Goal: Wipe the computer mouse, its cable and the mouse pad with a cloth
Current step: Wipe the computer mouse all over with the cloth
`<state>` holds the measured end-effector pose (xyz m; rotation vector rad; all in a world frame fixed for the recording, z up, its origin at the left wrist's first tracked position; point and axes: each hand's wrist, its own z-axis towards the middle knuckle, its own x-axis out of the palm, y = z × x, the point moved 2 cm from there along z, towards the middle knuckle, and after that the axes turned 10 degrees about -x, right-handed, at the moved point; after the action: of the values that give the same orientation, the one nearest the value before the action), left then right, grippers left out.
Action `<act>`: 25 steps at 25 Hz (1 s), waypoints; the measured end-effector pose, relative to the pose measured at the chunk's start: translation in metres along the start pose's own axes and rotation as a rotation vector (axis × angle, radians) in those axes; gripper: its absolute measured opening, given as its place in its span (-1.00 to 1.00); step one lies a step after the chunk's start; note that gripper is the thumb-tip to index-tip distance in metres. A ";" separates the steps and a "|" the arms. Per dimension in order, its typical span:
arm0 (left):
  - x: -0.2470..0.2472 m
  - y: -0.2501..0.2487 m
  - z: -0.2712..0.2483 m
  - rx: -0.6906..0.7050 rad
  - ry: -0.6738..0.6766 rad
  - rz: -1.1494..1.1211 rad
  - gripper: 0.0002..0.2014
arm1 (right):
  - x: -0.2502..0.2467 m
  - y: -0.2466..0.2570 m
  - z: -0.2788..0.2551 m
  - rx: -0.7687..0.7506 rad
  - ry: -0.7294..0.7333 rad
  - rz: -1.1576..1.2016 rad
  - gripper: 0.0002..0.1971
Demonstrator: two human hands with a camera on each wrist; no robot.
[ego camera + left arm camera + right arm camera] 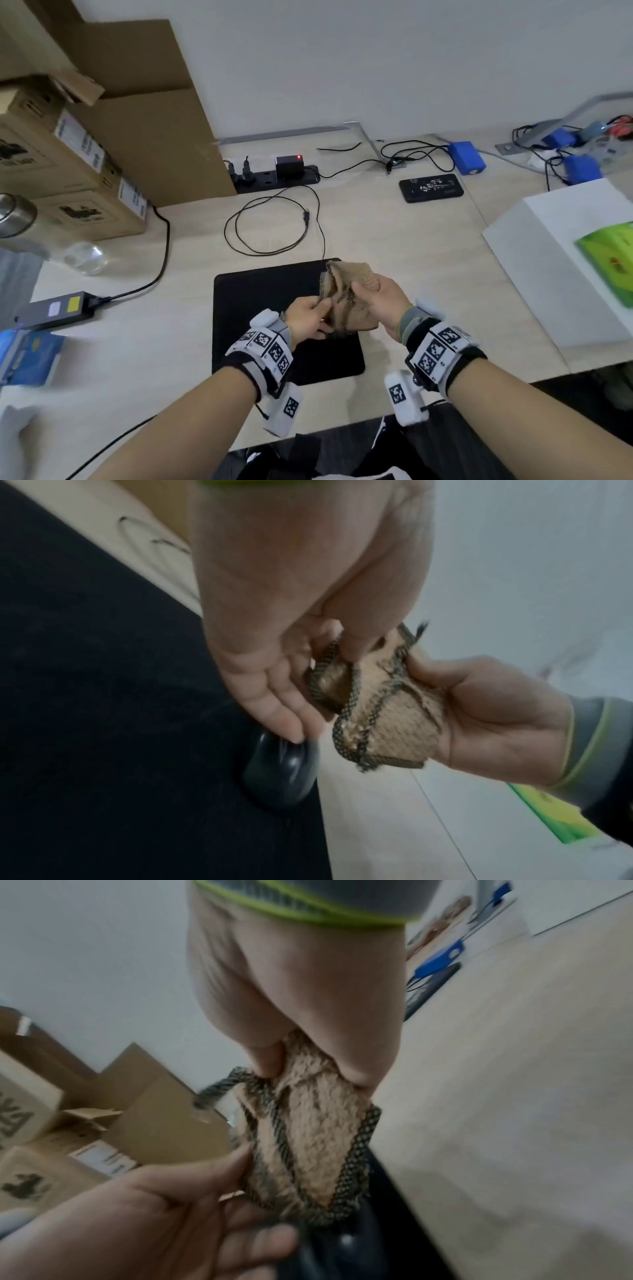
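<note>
- Head view: tan cloth with dark checked edging, bunched up, held above the upper right part of the black mouse pad.
- Left hand at 8 o'clock of the cloth, pinching its near edge; right hand at 3 o'clock, fingers curled round the bundle.
- Thin black cable looped on the pale desk at 12 o'clock of the pad, reaching the pad's far edge. Mouse hidden beneath cloth and hands.
- Left wrist view: left hand with fingertips nipping the checked hem of the cloth; right hand at 3 o'clock, cupping the fuzzy tan side.
- Glossy black mouse lying on the mouse pad, at 7 o'clock of the cloth and clear of it.
- Right wrist view: right hand squeezing the top of the cloth between thumb and fingers; cloth hanging down, fleecy, hem frayed.
- Left hand at 7 o'clock, fingertips meeting the cloth's lower edge; grip unclear here.
</note>
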<state>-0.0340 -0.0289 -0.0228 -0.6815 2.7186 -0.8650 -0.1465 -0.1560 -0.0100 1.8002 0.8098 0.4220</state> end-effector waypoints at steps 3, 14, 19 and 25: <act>-0.001 0.019 0.015 0.051 -0.336 0.116 -0.73 | -0.030 -0.016 -0.003 0.054 -0.158 -0.124 -0.86; 0.047 0.033 0.026 0.040 -0.647 0.676 0.00 | -0.042 -0.039 -0.012 0.087 -0.159 -0.217 -0.93; 0.008 0.034 0.020 0.103 -0.521 0.468 -0.08 | -0.039 -0.042 -0.013 0.091 -0.164 -0.203 -0.90; -0.023 0.007 -0.016 0.381 -0.498 0.238 -0.15 | -0.007 0.011 -0.010 -0.143 -0.108 -0.207 -0.96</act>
<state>-0.0223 -0.0044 -0.0128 -0.4113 2.0666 -0.9625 -0.1546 -0.1561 0.0045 1.5746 0.8585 0.2387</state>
